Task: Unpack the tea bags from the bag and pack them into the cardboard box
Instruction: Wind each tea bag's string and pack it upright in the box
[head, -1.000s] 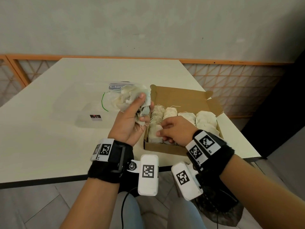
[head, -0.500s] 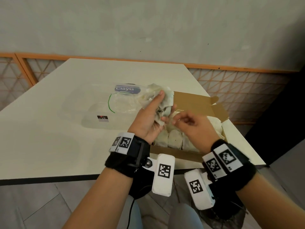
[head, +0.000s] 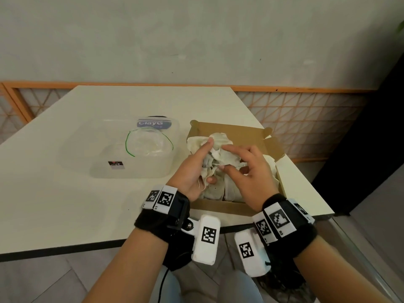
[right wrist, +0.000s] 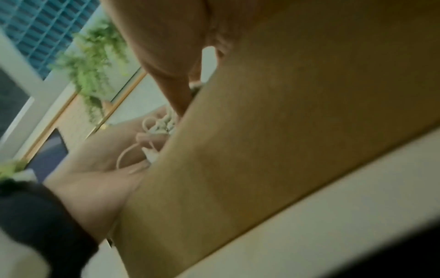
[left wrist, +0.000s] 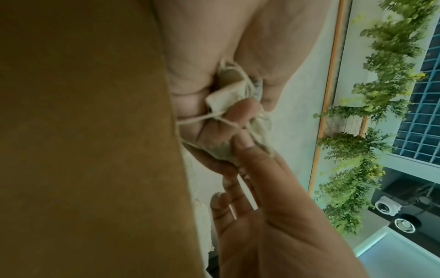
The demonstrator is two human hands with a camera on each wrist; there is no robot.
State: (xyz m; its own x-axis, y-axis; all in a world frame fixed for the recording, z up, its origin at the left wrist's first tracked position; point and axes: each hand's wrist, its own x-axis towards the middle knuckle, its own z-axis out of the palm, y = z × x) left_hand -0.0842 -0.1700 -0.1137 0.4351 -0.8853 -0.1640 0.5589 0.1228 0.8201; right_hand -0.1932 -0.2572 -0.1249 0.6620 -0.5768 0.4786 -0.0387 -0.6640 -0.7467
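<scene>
My left hand (head: 197, 165) grips a crumpled bunch of cream tea bags (head: 215, 147) with loose strings, held over the open brown cardboard box (head: 229, 127) at the table's right. My right hand (head: 231, 159) meets it from the right and pinches one tea bag (left wrist: 222, 149) from the bunch between thumb and forefinger; its other fingers are spread. Rows of packed tea bags (head: 215, 190) lie in the box beneath both hands, partly hidden. The clear plastic bag (head: 148, 143) with a green tie lies on the table to the left of the box.
The clear bag rests in a shallow transparent plastic tub (head: 113, 158) with a blue label. The white table (head: 54, 193) has bare surface to the left and front. The box sits close to the table's right edge. An orange lattice rail (head: 306, 119) runs behind.
My left hand carried the bunch of tea bags from over the plastic bag to above the box. My right hand lifted off the packed rows and took hold of a bag in the bunch.
</scene>
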